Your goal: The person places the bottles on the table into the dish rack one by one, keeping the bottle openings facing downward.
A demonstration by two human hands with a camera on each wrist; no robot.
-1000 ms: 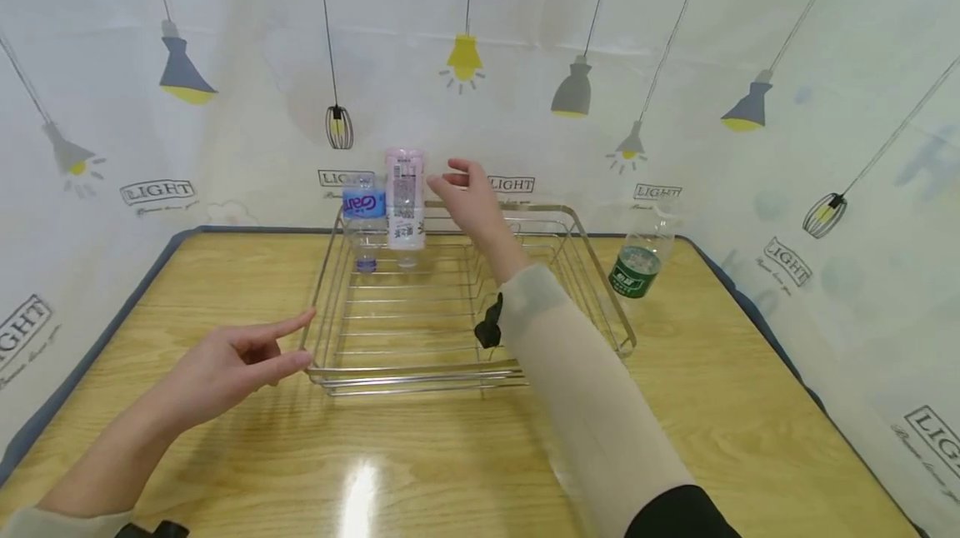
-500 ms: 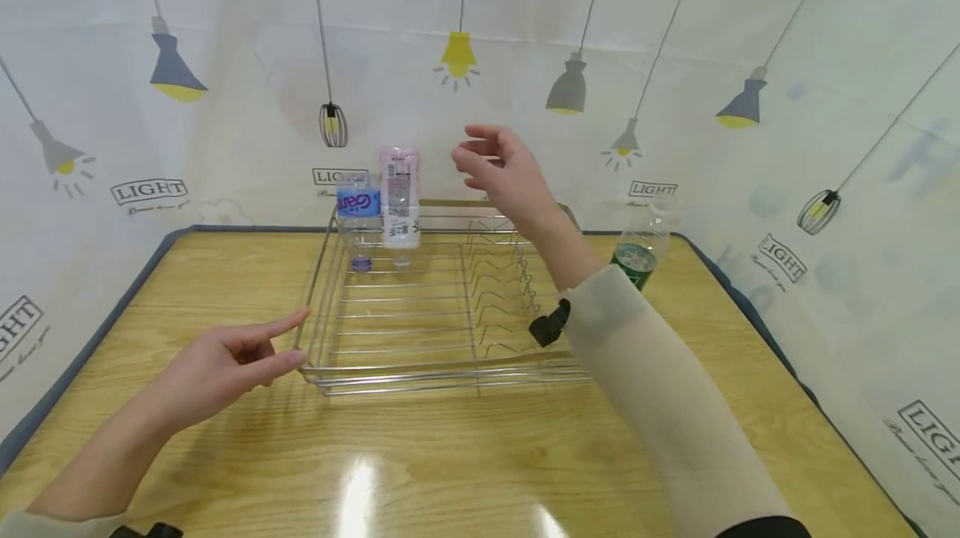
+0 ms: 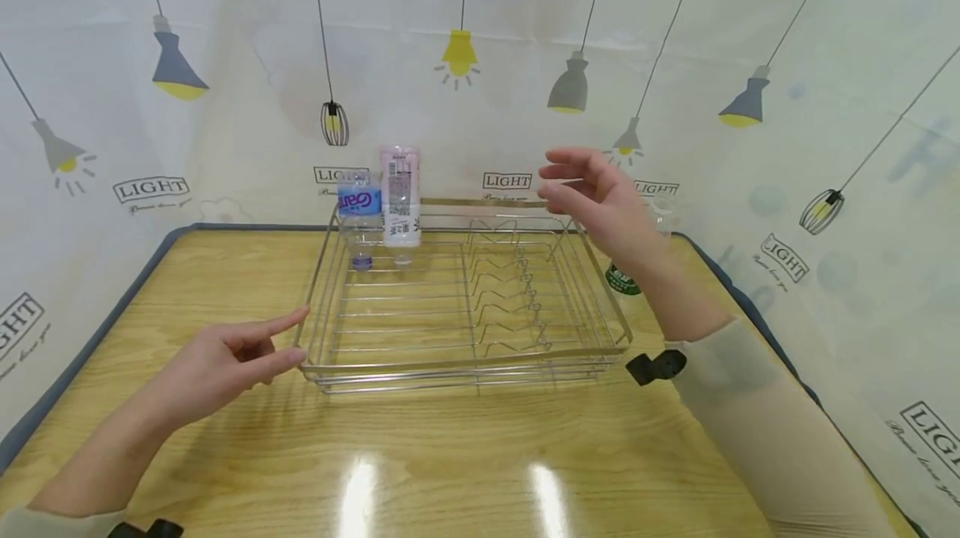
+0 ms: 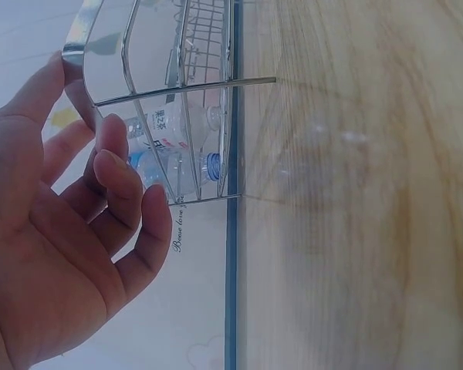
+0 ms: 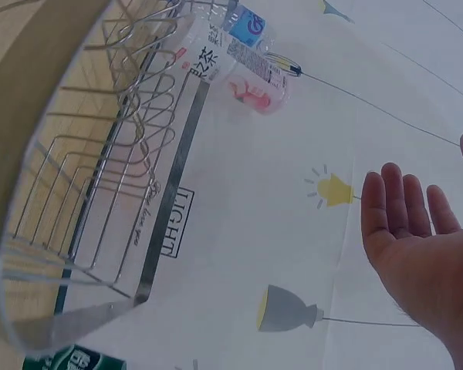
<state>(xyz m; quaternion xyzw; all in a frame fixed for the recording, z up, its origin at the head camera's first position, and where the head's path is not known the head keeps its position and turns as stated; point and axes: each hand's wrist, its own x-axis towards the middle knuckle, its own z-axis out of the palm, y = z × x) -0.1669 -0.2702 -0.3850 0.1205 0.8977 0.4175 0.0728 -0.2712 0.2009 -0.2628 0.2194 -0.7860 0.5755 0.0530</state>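
My left hand [image 3: 217, 371] touches the front left corner of a metal wire dish rack [image 3: 480, 364] with straight forefinger and thumb. The other fingers [image 4: 143, 239] bend loosely in the left wrist view. Inside the rack, at its back left, a clear bottle with a blue label [image 3: 361, 201] stands upside down, cap at the bottom. Next to it is an upside-down pink and white bottle [image 3: 401, 198]. My right hand [image 3: 611, 209] is raised over the rack's back right corner, holding nothing. Behind it, a green-labelled bottle [image 3: 622, 281] is mostly hidden.
The rack stands on a wooden table [image 3: 420, 455]. A row of bent wire dividers [image 3: 502, 296] runs through its right half. A pale sheet [image 3: 255, 47] printed with lamps hangs behind the table. In the right wrist view, the green label [image 5: 73, 360] shows beyond the rack's rim.
My right hand has moved away from the pink and white bottle, rightward toward the green-labelled bottle, which it now partly covers. The left hand stays at the rack's corner.
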